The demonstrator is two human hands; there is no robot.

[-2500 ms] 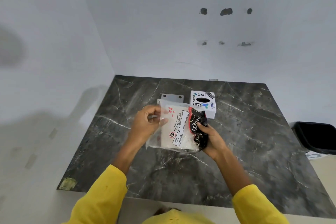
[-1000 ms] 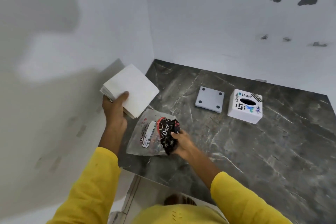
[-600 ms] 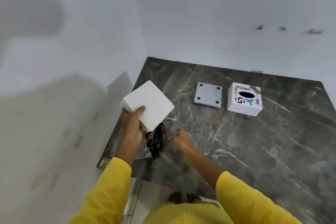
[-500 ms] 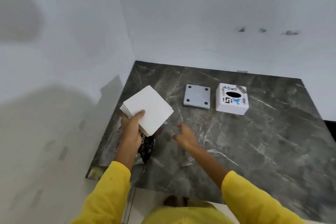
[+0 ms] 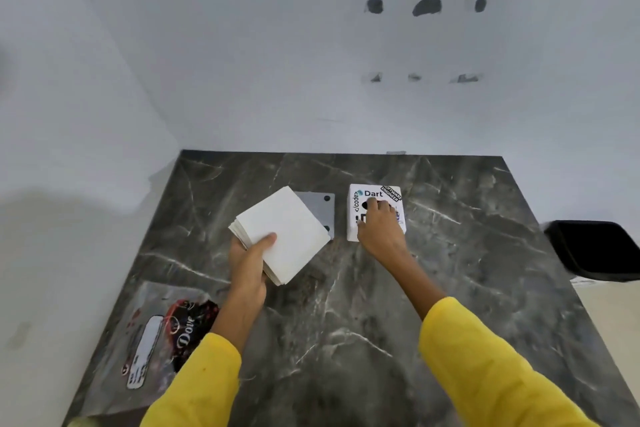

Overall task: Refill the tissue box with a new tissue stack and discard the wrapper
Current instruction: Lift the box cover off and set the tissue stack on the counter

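**A:** What moved since a moment ago?

**B:** The right hand (image 5: 379,225) was empty over the table. Now it has reached out and sits on top of the white tissue box (image 5: 375,211). The left hand (image 5: 251,260) has carried the tissue stack (image 5: 282,236) closer to the middle too.

**A:** What is on the far left?

**B:** The empty wrapper (image 5: 152,343). It lies flat at the near left corner of the dark marble table (image 5: 450,288), well apart from both hands. I think it was put down there to free the hands, and it has not gone in the bin yet.

**A:** How does the left hand hold the stack?

**B:** The fingers are closed round one corner, thumb on top. The stack is up off the table and tilted, so it is ready to go in.

**A:** What is that grey thing behind it?

**B:** A flat grey plate (image 5: 318,208) with dark dots, partly hidden by the stack. It may be the bottom of the box.

**A:** And the right hand?

**B:** Its fingers curl down over the top of the box, by the dark hole. I think it wants to lift or turn the box. I cannot tell if it grips tight yet.

**A:** Where will the wrapper go?

**B:** Maybe the black bin (image 5: 595,253) at the far right.
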